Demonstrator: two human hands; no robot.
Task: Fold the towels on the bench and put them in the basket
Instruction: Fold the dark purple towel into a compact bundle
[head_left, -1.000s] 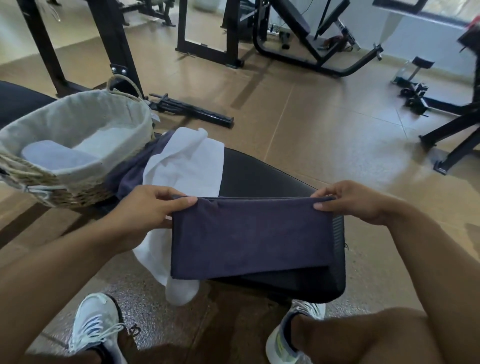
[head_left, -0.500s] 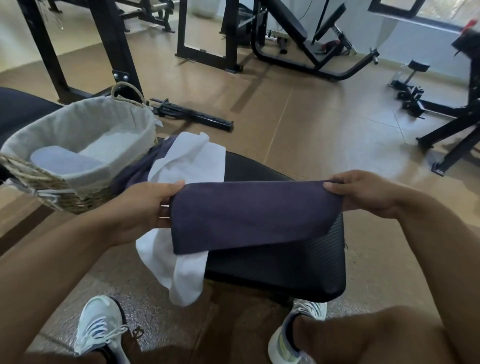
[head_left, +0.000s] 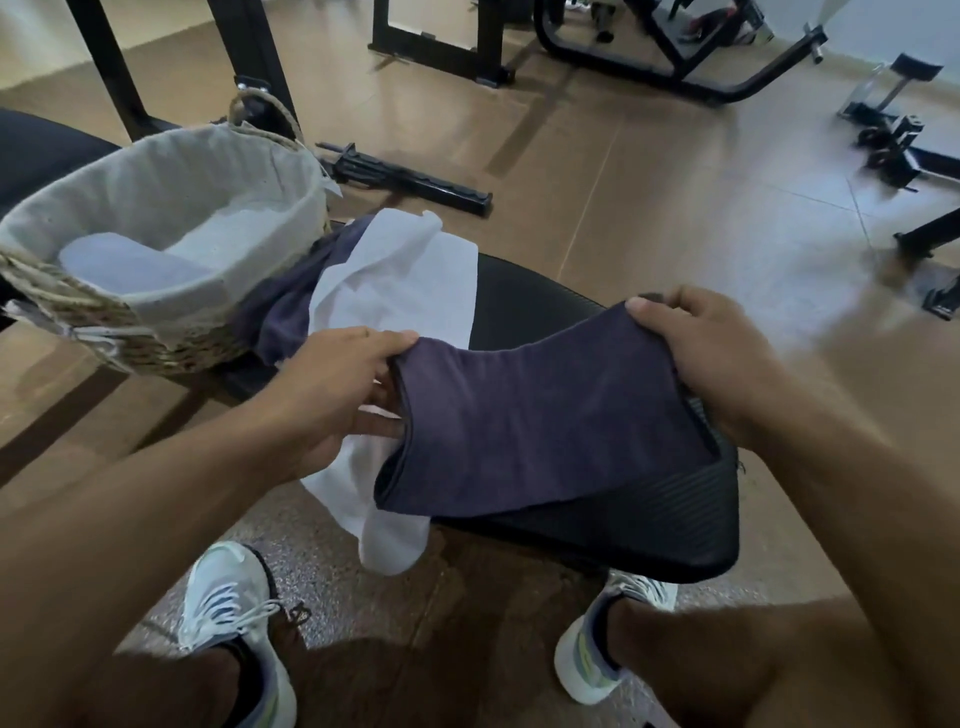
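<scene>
Loosely folded, seemingly terry towel (head_left: 540, 431)

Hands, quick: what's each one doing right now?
Left hand: grips the left end of the folded dark purple cloth towel.
Right hand: grips its right end.

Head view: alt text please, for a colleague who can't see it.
Both hands hold a folded dark purple towel above a black bench, the left hand gripping its left end, the right hand its right end. A white towel and another purple towel lie beside a lined wicker basket.
</scene>
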